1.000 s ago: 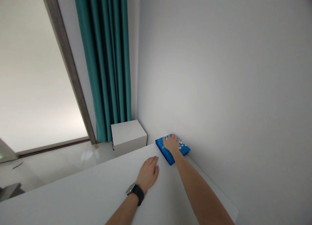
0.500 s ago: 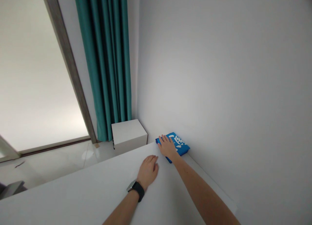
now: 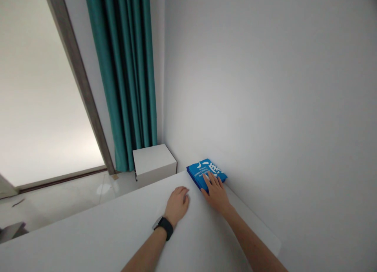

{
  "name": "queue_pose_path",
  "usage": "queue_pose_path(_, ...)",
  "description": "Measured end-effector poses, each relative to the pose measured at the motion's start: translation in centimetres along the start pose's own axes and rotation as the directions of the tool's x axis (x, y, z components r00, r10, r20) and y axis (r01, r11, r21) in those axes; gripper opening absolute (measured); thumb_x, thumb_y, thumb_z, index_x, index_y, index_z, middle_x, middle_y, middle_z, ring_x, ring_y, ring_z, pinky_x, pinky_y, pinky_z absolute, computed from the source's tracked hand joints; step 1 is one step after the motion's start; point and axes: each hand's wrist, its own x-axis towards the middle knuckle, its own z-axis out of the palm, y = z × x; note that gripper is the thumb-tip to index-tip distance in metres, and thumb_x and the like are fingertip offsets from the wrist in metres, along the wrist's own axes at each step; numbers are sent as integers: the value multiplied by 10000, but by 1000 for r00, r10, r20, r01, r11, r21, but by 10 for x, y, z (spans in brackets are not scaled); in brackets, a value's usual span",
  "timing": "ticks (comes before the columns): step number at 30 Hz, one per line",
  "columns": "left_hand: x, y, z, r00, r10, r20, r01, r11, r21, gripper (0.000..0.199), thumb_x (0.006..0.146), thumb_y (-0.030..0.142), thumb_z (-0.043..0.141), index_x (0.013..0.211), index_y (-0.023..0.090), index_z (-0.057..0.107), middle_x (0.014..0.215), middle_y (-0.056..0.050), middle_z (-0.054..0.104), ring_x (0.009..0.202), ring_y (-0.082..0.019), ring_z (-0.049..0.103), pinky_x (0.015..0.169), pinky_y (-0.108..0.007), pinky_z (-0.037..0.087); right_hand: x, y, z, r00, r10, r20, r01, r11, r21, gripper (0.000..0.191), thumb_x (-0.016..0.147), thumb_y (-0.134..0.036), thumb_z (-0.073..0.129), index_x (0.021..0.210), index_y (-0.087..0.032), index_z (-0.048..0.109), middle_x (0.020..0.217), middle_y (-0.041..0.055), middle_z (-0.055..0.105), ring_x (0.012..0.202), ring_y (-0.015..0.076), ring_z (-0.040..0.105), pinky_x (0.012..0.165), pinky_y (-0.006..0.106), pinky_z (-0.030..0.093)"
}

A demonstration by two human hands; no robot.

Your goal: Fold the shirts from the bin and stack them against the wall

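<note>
A folded blue cloth [image 3: 196,170] with white lettering and a white pattern lies at the far right corner of the white table [image 3: 100,236], close against the wall. My right hand [image 3: 217,195] rests on its near edge, fingers spread and pressed flat on top. My left hand [image 3: 176,204] lies on the tabletop to the left of the cloth, apart from it, with nothing in it and its fingers loosely bent. A dark watch [image 3: 164,225] is strapped round the left wrist.
Beyond the table's far edge stands a small white cabinet [image 3: 154,160]. A green curtain [image 3: 131,79] hangs behind it, beside a bright glass door [image 3: 47,87]. The white wall [image 3: 259,99] runs along the table's right side. A grey object [image 3: 13,232] shows at the lower left.
My right hand has slid back and right, from the cloth's left end to its near edge, uncovering more lettering. My left hand has stayed nearly in place.
</note>
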Motion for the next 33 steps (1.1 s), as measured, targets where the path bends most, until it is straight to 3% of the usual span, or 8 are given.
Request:
queue_pose_path(7,0,-1,2,1000,9,23,-9,1000,-6,318,855,114,451,1089,158,661,1135,-95,659,1095,-217,577,1012,-378,446,-33,3,10,992,46,-119,-43,999,29,578,941,-265,405,1503,-191,291,1539,115,332,1424,249,266,1145,465,247)
queue_pose_path(11,-4,3,-1,998,23,51,-24,999,21,332,860,116,453,1130,178,636,1146,-84,649,1101,-215,566,1001,-371,428,-41,-6,8,980,43,-192,-33,998,54,595,927,-208,389,1508,-178,265,1528,126,349,1416,248,285,1141,470,256)
queue_pose_path(14,-10,7,-8,998,31,49,-35,996,83,295,869,127,461,1105,198,623,1114,-69,649,1076,-225,557,950,-381,424,-42,-18,2,978,0,-210,16,997,78,558,918,-176,385,1474,-175,330,1504,122,387,1399,243,311,1138,466,263)
queue_pose_path(19,-19,8,-30,999,-17,30,12,982,187,144,884,151,476,952,198,594,983,-49,642,981,-228,552,857,-370,402,-38,-49,-9,975,-27,-219,67,982,177,454,886,-135,407,1329,-174,498,1384,123,505,1292,241,429,1092,450,328)
queue_pose_path(25,-37,-3,-63,999,-41,18,35,968,247,102,880,153,496,933,198,572,961,-39,632,950,-223,543,840,-356,380,-30,-90,-14,971,-111,-211,174,934,311,374,875,-115,409,1218,-174,545,1256,120,572,1206,239,481,1048,452,365)
queue_pose_path(33,-90,-34,-112,990,-141,14,128,932,338,102,882,159,491,875,196,585,953,-46,621,932,-221,534,831,-356,386,-23,-163,-8,954,-278,-108,294,819,493,362,858,-82,426,1175,-199,554,1157,97,596,1116,228,528,986,424,423)
